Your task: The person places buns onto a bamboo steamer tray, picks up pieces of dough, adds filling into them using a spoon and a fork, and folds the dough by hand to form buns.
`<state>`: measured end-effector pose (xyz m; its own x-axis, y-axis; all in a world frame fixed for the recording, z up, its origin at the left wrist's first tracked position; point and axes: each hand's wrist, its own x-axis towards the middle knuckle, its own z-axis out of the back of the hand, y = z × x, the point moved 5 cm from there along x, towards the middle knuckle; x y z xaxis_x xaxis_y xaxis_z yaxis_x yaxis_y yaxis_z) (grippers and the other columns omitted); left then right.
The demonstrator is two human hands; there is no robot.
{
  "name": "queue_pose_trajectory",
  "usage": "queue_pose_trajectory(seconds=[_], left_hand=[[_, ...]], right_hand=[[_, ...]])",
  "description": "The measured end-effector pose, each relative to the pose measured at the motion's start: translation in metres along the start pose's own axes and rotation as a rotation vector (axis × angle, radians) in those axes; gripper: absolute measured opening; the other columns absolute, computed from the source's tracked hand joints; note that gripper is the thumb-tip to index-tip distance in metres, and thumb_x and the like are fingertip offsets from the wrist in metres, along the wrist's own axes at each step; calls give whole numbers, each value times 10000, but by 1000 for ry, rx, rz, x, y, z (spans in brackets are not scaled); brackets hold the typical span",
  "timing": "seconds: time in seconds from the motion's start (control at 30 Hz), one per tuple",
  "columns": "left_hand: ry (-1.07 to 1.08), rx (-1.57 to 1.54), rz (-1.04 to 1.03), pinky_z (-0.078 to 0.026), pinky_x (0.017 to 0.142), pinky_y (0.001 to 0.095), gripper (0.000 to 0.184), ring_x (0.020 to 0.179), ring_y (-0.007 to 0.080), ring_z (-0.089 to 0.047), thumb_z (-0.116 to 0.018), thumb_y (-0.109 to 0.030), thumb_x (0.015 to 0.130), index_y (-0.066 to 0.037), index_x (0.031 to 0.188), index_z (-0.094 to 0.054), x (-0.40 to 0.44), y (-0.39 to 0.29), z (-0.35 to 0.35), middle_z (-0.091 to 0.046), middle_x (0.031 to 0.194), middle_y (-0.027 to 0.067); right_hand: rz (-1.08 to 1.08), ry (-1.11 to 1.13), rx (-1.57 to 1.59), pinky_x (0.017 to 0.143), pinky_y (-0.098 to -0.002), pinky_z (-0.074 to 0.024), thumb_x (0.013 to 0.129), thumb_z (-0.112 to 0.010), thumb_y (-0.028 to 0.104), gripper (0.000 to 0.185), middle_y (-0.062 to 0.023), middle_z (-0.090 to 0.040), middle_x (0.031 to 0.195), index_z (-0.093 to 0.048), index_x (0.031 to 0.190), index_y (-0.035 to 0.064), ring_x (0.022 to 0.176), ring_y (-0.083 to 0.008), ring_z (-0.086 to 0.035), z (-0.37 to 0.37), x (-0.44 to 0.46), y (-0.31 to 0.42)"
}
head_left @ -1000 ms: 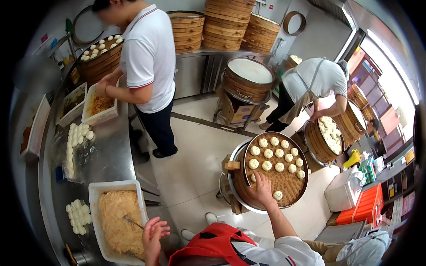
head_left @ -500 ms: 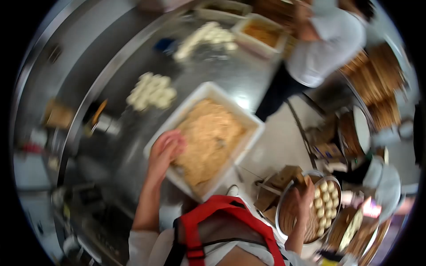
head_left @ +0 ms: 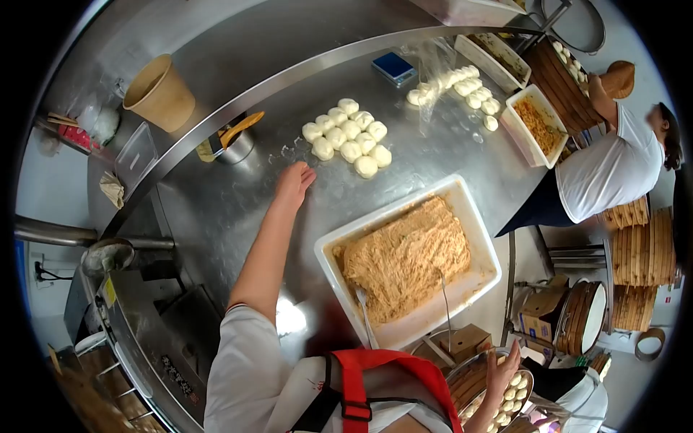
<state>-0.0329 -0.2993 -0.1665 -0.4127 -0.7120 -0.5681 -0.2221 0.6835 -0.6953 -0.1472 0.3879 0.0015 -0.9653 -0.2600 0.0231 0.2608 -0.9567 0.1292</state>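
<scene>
My left hand (head_left: 294, 185) reaches over the steel table, just short of a cluster of white dough balls (head_left: 349, 133). Its fingers are loosely bent, and nothing shows in them. On the right, my right hand (head_left: 502, 374) is raised over a round steamer tray (head_left: 468, 390) with several shaped buns (head_left: 514, 395). Its fingers are apart and look empty. Between my arms stands a white tub (head_left: 482, 278) of pale orange filling (head_left: 408, 260). A metal utensil (head_left: 364, 314) leans inside its left edge, and another thin handle (head_left: 446, 310) sticks out of the filling.
Toward the back are a blue scale (head_left: 394, 68), more dough pieces (head_left: 469, 86) beside a plastic bag, and a tub of orange shreds (head_left: 538, 126). A metal pot (head_left: 237, 148) stands left. A co-worker in white (head_left: 610, 169) works on the right near stacked steamers (head_left: 641, 249).
My left hand has moved from the tub's left edge to near the dough balls; the pinkish thing at it no longer shows. My right hand has opened over the steamer tray. The view has turned.
</scene>
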Motion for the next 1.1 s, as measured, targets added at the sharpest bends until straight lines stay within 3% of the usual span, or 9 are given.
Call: queue_pose_trajectory(seconds=[0.2, 0.3, 0.4, 0.5, 0.73, 0.87, 0.9, 0.97, 1.1], left_hand=[[-59, 2, -37, -522, 741, 309, 262, 838, 185, -595, -712, -167, 776, -15, 958, -600, 68, 18, -30, -604, 905, 82], [65, 260, 61, -511, 713, 307, 273, 758, 170, -593, -738, -168, 742, -10, 921, -605, 83, 12, -41, -607, 834, 52], [-53, 507, -353, -483, 656, 284, 274, 688, 136, -561, -758, -177, 721, -19, 897, -619, 56, -8, -70, -594, 772, 40], [-104, 887, -366, -501, 747, 312, 368, 903, 159, -606, -739, -157, 767, -14, 1067, -581, 42, -16, -76, -625, 997, 69], [328, -1, -329, -492, 857, 294, 460, 1004, 159, -598, -621, -35, 854, -56, 1285, -463, -57, -59, -39, -608, 1065, 58], [330, 490, -83, -499, 839, 294, 380, 968, 171, -615, -605, -29, 847, -48, 1225, -560, -97, -25, 27, -618, 1095, 62], [326, 601, -34, -490, 858, 306, 368, 997, 189, -603, -608, -25, 833, -43, 1199, -578, -108, -14, 38, -608, 1120, 71], [335, 828, 67, -473, 896, 330, 346, 1056, 226, -580, -613, -18, 803, -32, 1148, -613, -125, 11, 53, -588, 1171, 90], [277, 1561, -437, -378, 1010, 401, 377, 1211, 312, -455, -599, -66, 769, -13, 1142, -613, -143, 18, 52, -490, 1305, 161]], right_hand=[[-38, 98, -45, 1015, -479, -353, 726, -719, 103, 697, -239, -463, 1310, -415, 1345, 5, 1212, -424, -432, -1, -2, 17], [-13, 106, -74, 1017, -481, -355, 712, -733, 99, 677, -234, -459, 1303, -442, 1316, 9, 1216, -420, -427, -12, -5, 3], [-20, 144, -69, 1023, -481, -353, 713, -738, 102, 655, -238, -454, 1311, -461, 1300, 9, 1219, -418, -426, -15, -5, 4], [33, 142, -52, 1007, -485, -365, 702, -740, 104, 634, -240, -461, 1293, -480, 1271, 5, 1205, -419, -434, -20, -2, 4], [83, 168, 84, 945, -446, -424, 749, -702, 99, 541, -206, -484, 1246, -499, 1237, -13, 1125, -379, -496, -12, 12, 39], [-116, 263, 492, 878, -378, -457, 793, -685, 102, 520, -147, -492, 1218, -492, 1265, 2, 1072, -277, -515, -6, 23, 77], [-55, 278, 429, 825, -327, -474, 821, -681, 121, 527, -118, -493, 1219, -479, 1295, 5, 1029, -205, -515, -9, 26, 76], [-21, 247, 546, 804, -315, -489, 839, -668, 138, 508, -115, -505, 1263, -488, 1294, 1, 1043, -208, -553, 4, 33, 115], [206, 330, 556, 779, -268, -467, 875, -638, 128, 494, -109, -594, 1171, -477, 1331, 29, 975, -156, -585, 13, 28, 170]])
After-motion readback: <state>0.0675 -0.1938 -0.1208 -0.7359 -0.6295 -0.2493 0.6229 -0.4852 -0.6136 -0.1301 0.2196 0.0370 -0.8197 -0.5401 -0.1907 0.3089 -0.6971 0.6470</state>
